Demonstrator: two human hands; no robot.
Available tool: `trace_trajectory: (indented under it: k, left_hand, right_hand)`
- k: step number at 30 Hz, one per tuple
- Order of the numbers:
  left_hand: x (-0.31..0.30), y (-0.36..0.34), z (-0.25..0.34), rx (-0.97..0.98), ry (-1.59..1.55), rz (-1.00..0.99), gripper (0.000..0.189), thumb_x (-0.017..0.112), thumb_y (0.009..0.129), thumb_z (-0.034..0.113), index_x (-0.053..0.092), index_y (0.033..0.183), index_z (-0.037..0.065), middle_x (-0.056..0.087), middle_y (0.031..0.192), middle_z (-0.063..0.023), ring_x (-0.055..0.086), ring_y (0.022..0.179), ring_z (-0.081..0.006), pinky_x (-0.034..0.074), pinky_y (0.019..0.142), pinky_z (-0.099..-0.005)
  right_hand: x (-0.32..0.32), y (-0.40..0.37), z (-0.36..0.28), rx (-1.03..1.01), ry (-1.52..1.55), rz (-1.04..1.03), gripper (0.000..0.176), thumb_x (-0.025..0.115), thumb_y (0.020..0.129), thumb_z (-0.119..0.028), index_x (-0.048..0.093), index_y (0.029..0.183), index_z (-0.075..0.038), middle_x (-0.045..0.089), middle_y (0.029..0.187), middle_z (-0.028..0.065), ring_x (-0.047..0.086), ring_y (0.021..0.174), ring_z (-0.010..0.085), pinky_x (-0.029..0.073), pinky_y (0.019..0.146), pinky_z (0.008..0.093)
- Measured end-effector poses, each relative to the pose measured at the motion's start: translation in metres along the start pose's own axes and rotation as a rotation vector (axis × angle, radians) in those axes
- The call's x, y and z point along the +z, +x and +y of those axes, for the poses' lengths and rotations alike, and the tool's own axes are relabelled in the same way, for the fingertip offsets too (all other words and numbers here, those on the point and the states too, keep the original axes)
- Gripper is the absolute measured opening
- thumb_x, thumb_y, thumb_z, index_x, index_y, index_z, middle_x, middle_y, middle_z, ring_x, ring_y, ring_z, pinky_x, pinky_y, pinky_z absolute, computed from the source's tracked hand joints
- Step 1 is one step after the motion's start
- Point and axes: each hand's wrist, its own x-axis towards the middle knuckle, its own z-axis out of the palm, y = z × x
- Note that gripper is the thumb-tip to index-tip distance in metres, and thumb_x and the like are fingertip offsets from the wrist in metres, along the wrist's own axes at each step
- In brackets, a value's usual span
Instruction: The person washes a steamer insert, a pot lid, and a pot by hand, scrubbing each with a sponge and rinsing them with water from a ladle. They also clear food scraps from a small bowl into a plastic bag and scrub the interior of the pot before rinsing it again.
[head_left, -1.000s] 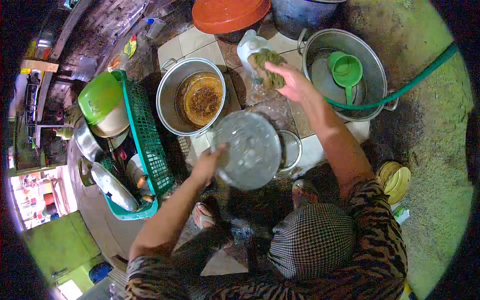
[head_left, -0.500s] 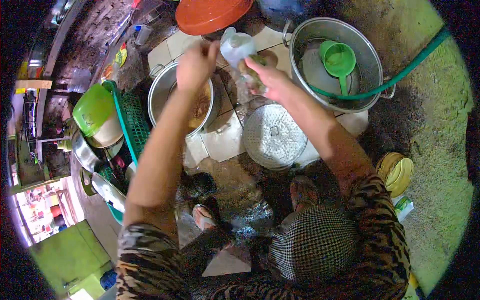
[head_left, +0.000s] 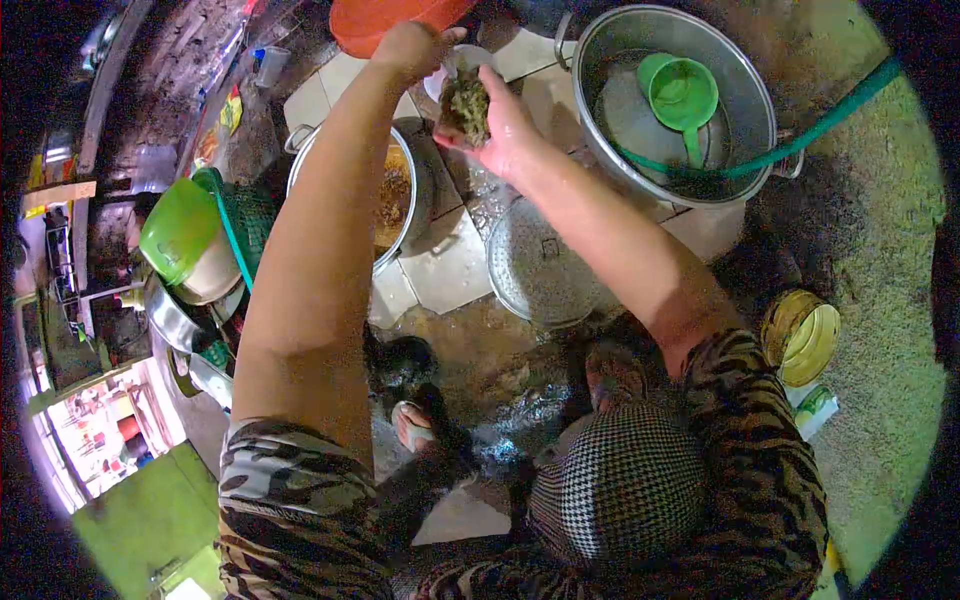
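My right hand (head_left: 505, 135) holds a wet, yellowish-green scouring pad (head_left: 467, 108) with its fingers curled round it and the thumb on top. Up and to the left, my left hand (head_left: 420, 50) is closed beside a whitish plastic jug (head_left: 445, 78), in front of the orange basin (head_left: 365, 20). Whether its fingers grip the jug or something small cannot be made out. Partly behind my left forearm stands a metal pot (head_left: 417, 210) with brown stuff inside. A perforated metal disc (head_left: 540, 275) lies on the tiles below my right hand.
A large metal pot (head_left: 745, 75) at upper right holds water and a green dipper (head_left: 680, 90). A green hose (head_left: 820, 135) crosses its rim. At left are a green basket (head_left: 232, 235) and a green bowl (head_left: 180, 230). A yellowish tin (head_left: 800, 340) sits at right.
My left hand has moved up toward the orange basin. My right hand has shifted left and turned, so more of the scouring pad shows. The whole view has shifted slightly.
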Motion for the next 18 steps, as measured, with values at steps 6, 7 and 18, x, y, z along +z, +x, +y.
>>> trace_trajectory:
  k: [6,7,18]
  left_hand:
    - [0.023,0.022,-0.019,0.263,0.170,0.191,0.064,0.040,0.084,0.062,0.065,0.078,0.004,0.062,0.064,-0.0169,0.063,0.060,-0.0283,0.049,0.059,-0.0407]
    - [0.021,0.017,-0.018,0.183,0.078,0.160,0.066,0.040,0.083,0.062,0.065,0.078,0.001,0.062,0.072,-0.0201,0.062,0.071,-0.0320,0.047,0.067,-0.0422]
    - [0.307,-0.258,0.004,-0.640,-0.764,-0.015,0.069,0.066,0.076,0.042,0.045,0.112,-0.013,0.058,0.103,-0.0238,0.058,0.092,-0.0327,0.045,0.083,-0.0375]
  right_hand:
    - [-0.022,-0.009,-0.009,0.100,0.036,-0.041,0.036,0.054,0.085,-0.039,0.059,0.099,-0.007,0.064,0.092,0.0094,0.062,0.079,0.0264,0.052,0.073,0.0440]
    - [-0.031,-0.012,-0.007,0.068,-0.073,-0.087,0.034,0.057,0.083,-0.037,0.059,0.100,-0.007,0.064,0.091,0.0080,0.061,0.076,0.0236,0.052,0.069,0.0398]
    - [-0.193,-0.109,0.006,0.155,-0.549,0.169,0.034,0.070,0.076,-0.025,0.060,0.104,-0.009,0.062,0.091,0.0032,0.059,0.079,0.0126,0.048,0.060,0.0263]
